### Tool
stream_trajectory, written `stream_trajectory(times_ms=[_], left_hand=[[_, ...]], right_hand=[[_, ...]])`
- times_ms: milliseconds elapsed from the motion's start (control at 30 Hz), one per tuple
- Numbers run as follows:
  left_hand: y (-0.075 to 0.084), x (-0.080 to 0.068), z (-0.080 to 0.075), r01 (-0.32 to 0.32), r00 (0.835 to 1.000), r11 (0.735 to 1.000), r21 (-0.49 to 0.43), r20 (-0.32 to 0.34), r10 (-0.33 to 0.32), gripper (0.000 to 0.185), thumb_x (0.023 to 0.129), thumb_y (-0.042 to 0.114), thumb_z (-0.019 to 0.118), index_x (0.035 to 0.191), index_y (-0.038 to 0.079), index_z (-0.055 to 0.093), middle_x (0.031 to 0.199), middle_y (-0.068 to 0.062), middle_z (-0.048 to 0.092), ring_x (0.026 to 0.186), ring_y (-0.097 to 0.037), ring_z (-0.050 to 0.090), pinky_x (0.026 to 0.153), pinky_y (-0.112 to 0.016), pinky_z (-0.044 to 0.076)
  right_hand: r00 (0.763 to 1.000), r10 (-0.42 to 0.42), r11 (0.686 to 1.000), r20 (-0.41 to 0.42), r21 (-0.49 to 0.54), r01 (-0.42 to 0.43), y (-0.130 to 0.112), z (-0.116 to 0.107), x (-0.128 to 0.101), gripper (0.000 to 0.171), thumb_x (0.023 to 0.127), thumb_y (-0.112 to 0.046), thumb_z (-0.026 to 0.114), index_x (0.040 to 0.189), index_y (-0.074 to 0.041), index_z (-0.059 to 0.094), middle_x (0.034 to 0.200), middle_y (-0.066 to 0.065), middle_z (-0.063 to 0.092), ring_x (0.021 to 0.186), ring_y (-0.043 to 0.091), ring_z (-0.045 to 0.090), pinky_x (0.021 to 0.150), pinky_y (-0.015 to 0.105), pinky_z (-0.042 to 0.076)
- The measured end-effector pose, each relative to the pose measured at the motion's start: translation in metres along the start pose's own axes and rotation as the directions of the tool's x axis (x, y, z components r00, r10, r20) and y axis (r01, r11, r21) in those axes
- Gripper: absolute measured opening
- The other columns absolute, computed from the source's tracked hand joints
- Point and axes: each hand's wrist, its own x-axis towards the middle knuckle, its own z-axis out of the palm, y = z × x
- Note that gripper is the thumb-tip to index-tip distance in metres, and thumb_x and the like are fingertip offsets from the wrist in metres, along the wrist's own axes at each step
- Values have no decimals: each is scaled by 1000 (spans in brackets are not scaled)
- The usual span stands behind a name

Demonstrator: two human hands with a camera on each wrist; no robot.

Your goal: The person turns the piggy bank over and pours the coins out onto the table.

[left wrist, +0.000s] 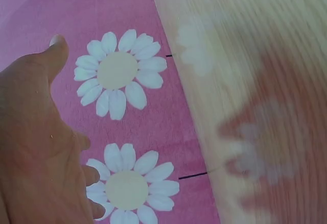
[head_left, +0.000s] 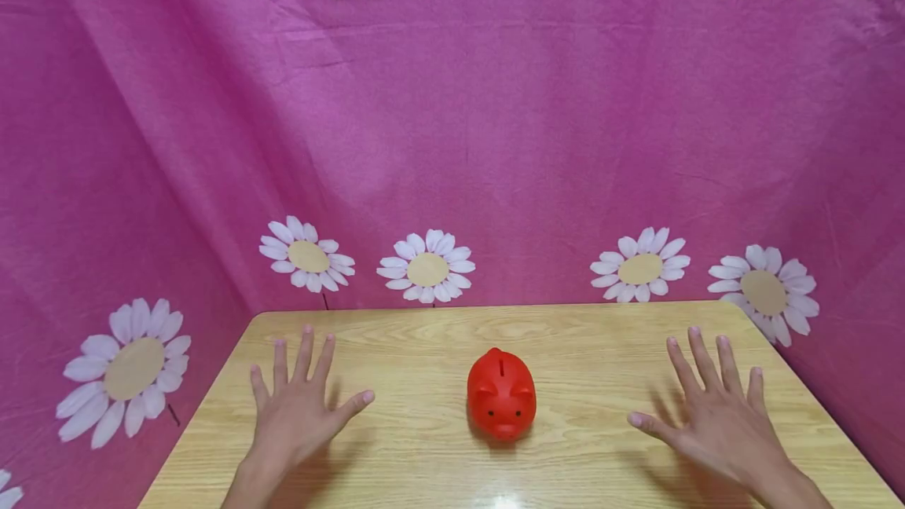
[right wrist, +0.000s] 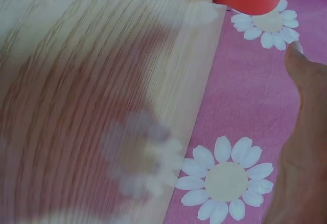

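The red piggy bank [head_left: 501, 393] stands upright on the wooden worktop [head_left: 424, 446], one of its kind there, about midway between the two hands and well apart from each. Its long axis runs from the worktop's far edge towards the person, snout and two dark eyes facing the person, tail end towards the backdrop, and the coin slot shows as a short dark line on top of its back. The left hand [head_left: 300, 407] lies to the left of the piggy bank, fingers straight and spread wide, thumb pointing towards the bank, holding nothing. The right hand [head_left: 707, 407] mirrors it to the right of the bank, fingers equally splayed, also holding nothing. From the right wrist view a piece of the red bank shows past the worktop's edge. Behind the piggy bank hangs a pink cloth backdrop [head_left: 495, 140] printed with white daisies; six are at least partly visible in the head view. White block letters at its top read "CRYING" twice, the right one cut off by the frame.
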Motion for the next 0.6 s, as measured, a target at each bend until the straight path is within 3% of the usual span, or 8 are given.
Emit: stream_trajectory(times_ms=[133,400,600], left_hand=[[6,1,4,-10,1000,1000,-24,6,10,111,92,84,56,172,16,24,181,-20,8,163,-59,-1,120,-88,-2],[27,6,13,-58,998,996,-69,-26,57,108,91,81,61,172,19,26,181,-17,14,165,-55,5,123,-85,5],[42,9,22,-132,991,979,-157,-20,131,105,92,74,67,171,17,29,180,-16,19,165,-53,10,125,-83,12]], right_hand=[[1000,-21,999,-9,24,22,-5,3,1,123,87,-73,72,174,-13,9,182,15,-6,166,41,-21,125,79,-16],[996,-86,991,-36,101,89,-20,6,9,123,84,-68,79,173,-9,17,182,14,-4,168,39,-16,131,72,-11],[994,-109,978,-28,174,112,-38,9,16,120,83,-65,82,171,-9,24,182,17,8,169,41,-4,131,74,10]])
